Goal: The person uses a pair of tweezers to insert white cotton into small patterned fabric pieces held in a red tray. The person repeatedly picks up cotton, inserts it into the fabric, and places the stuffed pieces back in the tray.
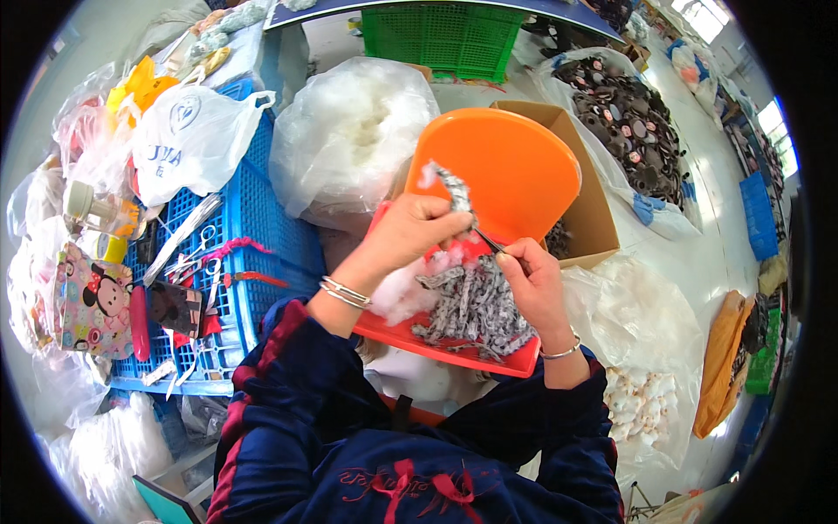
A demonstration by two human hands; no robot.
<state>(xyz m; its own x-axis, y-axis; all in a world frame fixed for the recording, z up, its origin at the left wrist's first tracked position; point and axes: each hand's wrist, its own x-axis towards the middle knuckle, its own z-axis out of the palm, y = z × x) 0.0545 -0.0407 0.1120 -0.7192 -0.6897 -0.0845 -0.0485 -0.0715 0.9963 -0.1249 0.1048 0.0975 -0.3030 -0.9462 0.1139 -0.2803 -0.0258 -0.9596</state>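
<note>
My left hand (419,229) is closed on a narrow grey-and-black mottled fabric piece (456,189), with a wisp of white stuffing near its upper end. In my right hand (534,281) is a thin dark rod (490,244), pinched between thumb and fingers. Its far end meets the fabric piece at my left fingers; whether it goes inside cannot be made out. Below my hands, a heap of similar mottled fabric pieces (476,310) lies on a red-orange seat (515,360). Fluffy white stuffing (406,293) sits left of the heap.
An orange chair back (515,175) rises beyond the seat. Behind it stands a cardboard box (594,201). A large clear bag of white stuffing (349,140) is at far left. Blue crates (253,210) at left carry scissors (209,262) and bags. Right lies a bag of white pieces (646,402).
</note>
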